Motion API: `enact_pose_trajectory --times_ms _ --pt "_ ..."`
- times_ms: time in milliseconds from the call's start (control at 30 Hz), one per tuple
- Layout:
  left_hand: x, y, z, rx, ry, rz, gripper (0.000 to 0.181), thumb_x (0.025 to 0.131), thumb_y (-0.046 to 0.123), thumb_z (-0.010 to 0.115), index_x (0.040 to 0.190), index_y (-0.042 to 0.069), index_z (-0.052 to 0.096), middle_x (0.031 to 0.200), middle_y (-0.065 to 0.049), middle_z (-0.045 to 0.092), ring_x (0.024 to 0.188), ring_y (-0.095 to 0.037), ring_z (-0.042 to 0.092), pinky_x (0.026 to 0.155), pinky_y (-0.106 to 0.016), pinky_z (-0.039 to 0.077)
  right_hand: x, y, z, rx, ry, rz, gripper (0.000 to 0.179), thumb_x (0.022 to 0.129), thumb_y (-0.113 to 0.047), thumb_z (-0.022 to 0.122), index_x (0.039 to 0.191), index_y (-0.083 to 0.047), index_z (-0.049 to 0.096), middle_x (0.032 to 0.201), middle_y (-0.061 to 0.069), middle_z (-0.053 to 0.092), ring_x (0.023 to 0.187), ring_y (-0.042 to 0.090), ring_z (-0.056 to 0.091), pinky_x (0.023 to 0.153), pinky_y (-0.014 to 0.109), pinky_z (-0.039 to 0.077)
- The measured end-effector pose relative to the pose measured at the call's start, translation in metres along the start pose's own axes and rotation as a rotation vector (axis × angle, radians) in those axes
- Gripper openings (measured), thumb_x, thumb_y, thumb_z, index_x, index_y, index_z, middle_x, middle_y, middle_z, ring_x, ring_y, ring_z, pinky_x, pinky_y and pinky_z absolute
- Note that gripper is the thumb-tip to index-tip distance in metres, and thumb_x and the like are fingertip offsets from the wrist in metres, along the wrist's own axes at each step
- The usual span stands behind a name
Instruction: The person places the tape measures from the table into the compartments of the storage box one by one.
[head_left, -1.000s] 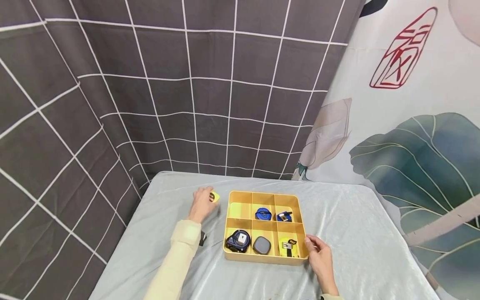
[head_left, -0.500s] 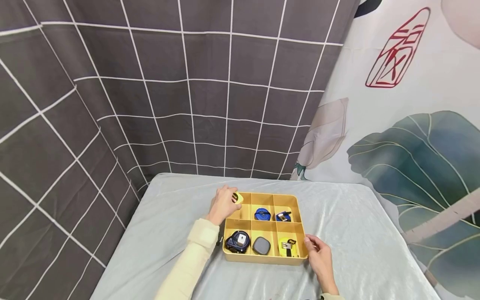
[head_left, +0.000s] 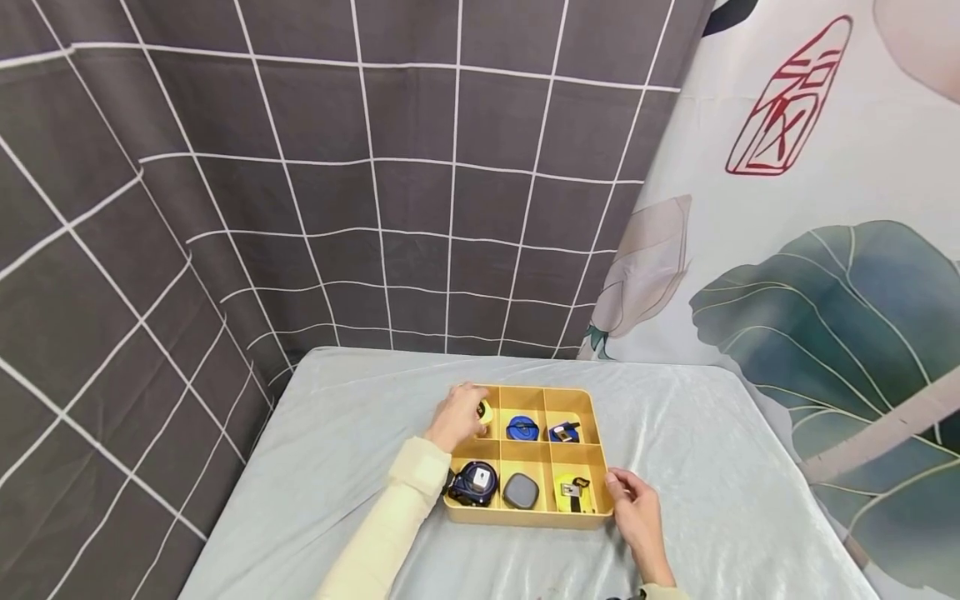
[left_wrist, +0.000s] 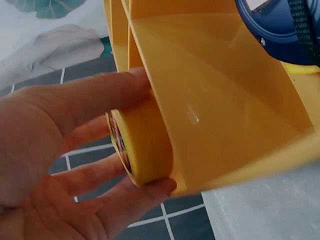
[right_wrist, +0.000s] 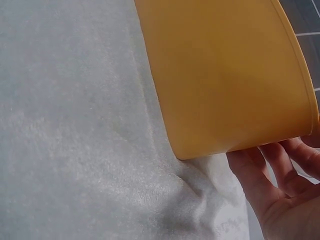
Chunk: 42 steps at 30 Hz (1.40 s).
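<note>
A yellow six-compartment organizer box [head_left: 525, 518] rests on the cloth-covered table. My left hand [head_left: 454, 417] holds a small yellow tape measure [head_left: 484, 413] at the back-left compartment. In the left wrist view, the thumb is above the tape measure [left_wrist: 145, 142] and fingertips are below it, close by a divider. At the box's front-right corner, my right hand [head_left: 637, 517] grips the wall. The right wrist view shows fingers against the outside of the box [right_wrist: 230, 80]. A dark blue tape measure [head_left: 474, 483] occupies the front-left compartment.
The front row also has a grey rounded-square case [head_left: 521, 491] and a yellow tape measure [head_left: 574, 493]. Two blue tape measures, one round [head_left: 522, 427] and one with a metal hook [head_left: 565, 432], sit in the back row. Behind the table [head_left: 360, 379] hangs a dark grid-patterned curtain [head_left: 405, 200].
My left hand has carried the yellow tape measure rightward from the table left of the box, then down to the back-left compartment. My right hand has stayed at the box's corner.
</note>
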<state>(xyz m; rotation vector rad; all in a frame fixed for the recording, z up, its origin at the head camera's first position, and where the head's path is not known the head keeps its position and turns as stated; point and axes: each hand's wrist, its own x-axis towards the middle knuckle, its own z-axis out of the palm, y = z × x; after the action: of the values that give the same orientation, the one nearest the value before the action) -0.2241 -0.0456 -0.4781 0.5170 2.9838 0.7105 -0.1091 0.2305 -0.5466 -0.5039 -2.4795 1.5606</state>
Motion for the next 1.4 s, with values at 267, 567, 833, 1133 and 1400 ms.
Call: enact_pose_trajectory --times_ms 267,567,833,1133,1400 --pt "0.007 0.008 0.01 0.045 -0.019 -0.018 0.04 0.059 0.001 0.079 0.097 0.003 0.066 0.092 -0.012 0.062 0.087 -0.029 0.054 0.071 -0.038 0.048 0.001 -0.003 -0.004 -0.012 -0.005 -0.003 0.026 0.091 -0.014 0.055 0.106 0.006 0.063 0.099 0.02 0.064 0.072 0.009 0.055 0.062 0.019 0.044" --pt "0.019 0.002 0.03 0.077 -0.058 -0.111 0.016 0.064 -0.004 0.068 0.074 0.006 0.06 0.081 -0.012 0.065 0.072 -0.028 0.057 0.063 -0.037 0.048 0.002 -0.001 -0.003 -0.023 -0.003 0.03 0.027 0.091 -0.015 0.054 0.108 0.005 0.063 0.102 0.02 0.064 0.073 0.006 0.053 0.063 0.019 0.044" --pt "0.028 0.016 0.041 0.145 -0.12 -0.312 0.012 0.067 0.004 0.067 0.079 0.007 0.066 0.091 -0.013 0.067 0.08 -0.028 0.06 0.066 -0.036 0.045 0.001 -0.001 -0.008 0.018 -0.019 0.023 0.03 0.092 -0.016 0.053 0.109 0.008 0.061 0.102 0.022 0.063 0.072 0.009 0.054 0.058 0.021 0.045" --pt "0.026 0.021 0.048 0.235 -0.174 -0.401 0.015 0.074 0.01 0.062 0.087 0.006 0.069 0.1 -0.015 0.066 0.086 -0.025 0.058 0.07 -0.035 0.039 -0.002 0.006 -0.004 0.053 -0.029 0.057 0.029 0.091 -0.015 0.055 0.107 0.008 0.061 0.093 0.018 0.063 0.068 0.011 0.054 0.053 0.023 0.045" --pt "0.026 0.02 0.048 0.163 -0.175 -0.447 0.023 0.068 0.006 0.067 0.091 0.003 0.067 0.101 -0.019 0.063 0.09 -0.029 0.055 0.074 -0.036 0.041 -0.002 0.007 -0.003 0.066 -0.037 0.069 0.029 0.091 -0.017 0.055 0.108 0.006 0.061 0.09 0.015 0.062 0.067 0.012 0.054 0.053 0.024 0.045"
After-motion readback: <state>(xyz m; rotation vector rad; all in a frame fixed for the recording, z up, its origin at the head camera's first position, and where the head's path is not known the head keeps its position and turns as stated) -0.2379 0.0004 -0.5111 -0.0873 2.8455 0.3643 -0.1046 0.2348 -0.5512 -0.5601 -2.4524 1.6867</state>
